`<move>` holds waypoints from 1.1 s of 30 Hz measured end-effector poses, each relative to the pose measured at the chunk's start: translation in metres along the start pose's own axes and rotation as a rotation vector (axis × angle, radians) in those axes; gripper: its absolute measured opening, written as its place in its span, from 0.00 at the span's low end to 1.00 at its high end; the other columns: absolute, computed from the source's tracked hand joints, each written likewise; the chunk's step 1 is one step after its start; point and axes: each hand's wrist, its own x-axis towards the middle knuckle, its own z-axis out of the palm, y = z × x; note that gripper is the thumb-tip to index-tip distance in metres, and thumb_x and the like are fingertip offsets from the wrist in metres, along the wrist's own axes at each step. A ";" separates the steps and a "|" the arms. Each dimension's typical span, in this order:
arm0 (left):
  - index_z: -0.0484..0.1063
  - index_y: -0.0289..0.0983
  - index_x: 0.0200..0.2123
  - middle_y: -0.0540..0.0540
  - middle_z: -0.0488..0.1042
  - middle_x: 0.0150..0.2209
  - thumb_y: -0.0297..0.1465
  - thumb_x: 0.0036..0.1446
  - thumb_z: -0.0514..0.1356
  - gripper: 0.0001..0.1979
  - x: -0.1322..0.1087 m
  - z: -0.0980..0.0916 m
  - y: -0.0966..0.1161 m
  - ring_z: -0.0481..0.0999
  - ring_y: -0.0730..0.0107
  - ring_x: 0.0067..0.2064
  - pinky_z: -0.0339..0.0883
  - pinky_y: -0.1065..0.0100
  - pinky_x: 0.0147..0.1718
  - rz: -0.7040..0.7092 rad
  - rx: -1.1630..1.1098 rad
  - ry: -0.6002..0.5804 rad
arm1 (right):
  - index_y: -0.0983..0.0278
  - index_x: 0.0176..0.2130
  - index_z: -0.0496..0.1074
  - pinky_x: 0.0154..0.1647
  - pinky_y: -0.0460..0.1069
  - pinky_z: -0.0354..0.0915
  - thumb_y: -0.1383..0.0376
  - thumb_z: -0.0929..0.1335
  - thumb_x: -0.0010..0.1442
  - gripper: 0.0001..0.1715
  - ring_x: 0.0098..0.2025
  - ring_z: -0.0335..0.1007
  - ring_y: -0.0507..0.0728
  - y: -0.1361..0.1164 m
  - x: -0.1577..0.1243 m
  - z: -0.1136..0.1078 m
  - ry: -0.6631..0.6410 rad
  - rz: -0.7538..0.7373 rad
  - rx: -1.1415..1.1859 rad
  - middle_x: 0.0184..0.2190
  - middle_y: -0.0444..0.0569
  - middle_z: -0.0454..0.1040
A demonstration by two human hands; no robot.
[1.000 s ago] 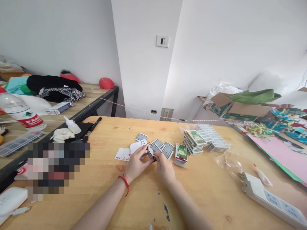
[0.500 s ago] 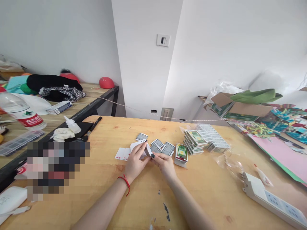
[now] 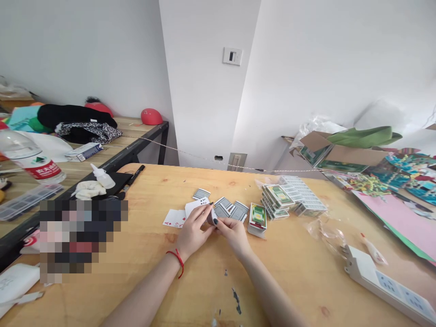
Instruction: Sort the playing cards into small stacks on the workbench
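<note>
My left hand (image 3: 193, 231), with a red string on its wrist, is closed around white playing cards (image 3: 195, 207); an ace and a black 2 show at their top corner. My right hand (image 3: 234, 234) pinches the near right edge of these cards, where one bends up between the two hands. Left of them, face-up red cards (image 3: 173, 218) lie fanned on the table, partly covered. Grey-backed cards (image 3: 240, 210) lie face down behind my right hand, and another grey-backed card (image 3: 201, 194) rests farther back. A green card box (image 3: 258, 216) with its flap open lies to the right.
Stacked card boxes (image 3: 277, 196) stand at the back right, with crumpled clear plastic (image 3: 323, 230) nearby. A white power strip (image 3: 384, 284) lies at the right. On the left are a dropper bottle (image 3: 104, 178), a power bank (image 3: 17, 284) and a water bottle (image 3: 37, 159).
A black 2 now shows beside the ace on the cards in my left hand. The card at my right fingers has bent and shifted slightly. Both hands stay almost in place.
</note>
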 end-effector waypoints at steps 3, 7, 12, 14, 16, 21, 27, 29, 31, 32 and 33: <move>0.55 0.41 0.55 0.43 0.65 0.50 0.28 0.53 0.55 0.26 0.000 0.001 0.002 0.65 0.63 0.52 0.65 0.60 0.49 -0.015 -0.004 -0.023 | 0.67 0.30 0.76 0.29 0.47 0.63 0.55 0.66 0.50 0.18 0.26 0.68 0.54 0.002 0.001 -0.001 0.029 -0.029 -0.138 0.23 0.46 0.74; 0.55 0.41 0.55 0.43 0.64 0.51 0.27 0.51 0.56 0.27 -0.002 0.003 0.001 0.63 0.62 0.53 0.64 0.60 0.50 -0.037 -0.007 -0.052 | 0.67 0.26 0.75 0.28 0.47 0.63 0.56 0.66 0.50 0.16 0.25 0.68 0.55 0.004 0.000 0.000 0.175 -0.046 -0.294 0.21 0.47 0.73; 0.53 0.43 0.56 0.44 0.63 0.53 0.27 0.51 0.56 0.28 -0.003 0.004 -0.002 0.64 0.63 0.53 0.65 0.60 0.49 -0.086 -0.026 -0.032 | 0.67 0.26 0.74 0.29 0.48 0.65 0.56 0.64 0.53 0.18 0.27 0.70 0.56 0.001 0.001 -0.006 0.051 -0.091 -0.258 0.22 0.47 0.73; 0.53 0.43 0.56 0.44 0.64 0.52 0.28 0.51 0.56 0.29 -0.003 0.004 -0.003 0.64 0.62 0.53 0.65 0.60 0.49 -0.085 -0.031 -0.029 | 0.67 0.27 0.74 0.29 0.48 0.65 0.57 0.63 0.53 0.18 0.28 0.70 0.56 -0.002 0.001 -0.007 0.000 -0.096 -0.251 0.23 0.47 0.74; 0.54 0.43 0.56 0.44 0.64 0.52 0.27 0.50 0.57 0.29 -0.003 0.005 -0.004 0.64 0.62 0.53 0.64 0.60 0.49 -0.068 -0.033 -0.040 | 0.66 0.28 0.74 0.29 0.47 0.65 0.60 0.63 0.53 0.15 0.28 0.71 0.56 -0.004 0.000 -0.007 0.012 -0.116 -0.315 0.24 0.48 0.74; 0.54 0.42 0.56 0.43 0.64 0.52 0.26 0.52 0.55 0.28 -0.003 0.006 -0.003 0.62 0.62 0.55 0.62 0.59 0.51 -0.050 -0.028 -0.053 | 0.65 0.29 0.73 0.32 0.48 0.65 0.64 0.63 0.52 0.10 0.30 0.70 0.55 -0.006 -0.006 0.000 0.132 -0.268 -0.540 0.28 0.50 0.74; 0.53 0.42 0.56 0.44 0.64 0.53 0.29 0.53 0.55 0.26 -0.001 0.001 0.003 0.63 0.63 0.54 0.62 0.59 0.51 -0.087 -0.119 -0.071 | 0.65 0.32 0.73 0.39 0.49 0.64 0.58 0.69 0.48 0.13 0.39 0.70 0.57 -0.010 -0.001 -0.007 -0.063 -0.027 -0.004 0.37 0.52 0.74; 0.52 0.42 0.56 0.44 0.64 0.53 0.29 0.53 0.55 0.27 -0.001 0.000 0.006 0.63 0.63 0.54 0.62 0.59 0.51 -0.078 -0.165 -0.114 | 0.64 0.40 0.70 0.38 0.49 0.64 0.57 0.70 0.46 0.21 0.38 0.70 0.57 -0.012 0.000 -0.010 -0.173 0.077 0.157 0.38 0.52 0.74; 0.51 0.42 0.57 0.43 0.64 0.53 0.30 0.53 0.56 0.28 -0.001 -0.001 0.009 0.63 0.62 0.54 0.62 0.58 0.51 -0.056 -0.209 -0.148 | 0.65 0.44 0.68 0.35 0.49 0.65 0.56 0.70 0.45 0.27 0.36 0.71 0.57 -0.013 -0.001 -0.011 -0.269 0.128 0.219 0.36 0.52 0.75; 0.51 0.42 0.57 0.43 0.64 0.53 0.30 0.53 0.56 0.28 -0.001 -0.001 0.010 0.64 0.62 0.54 0.62 0.58 0.50 -0.045 -0.228 -0.151 | 0.65 0.44 0.68 0.34 0.49 0.65 0.56 0.70 0.45 0.27 0.34 0.71 0.56 -0.014 -0.001 -0.010 -0.300 0.128 0.214 0.34 0.52 0.75; 0.51 0.42 0.57 0.43 0.64 0.53 0.30 0.53 0.56 0.28 -0.001 -0.002 0.012 0.64 0.62 0.54 0.62 0.58 0.50 -0.035 -0.243 -0.147 | 0.66 0.43 0.69 0.34 0.49 0.65 0.56 0.70 0.45 0.26 0.33 0.71 0.56 -0.016 -0.002 -0.010 -0.311 0.114 0.193 0.33 0.51 0.75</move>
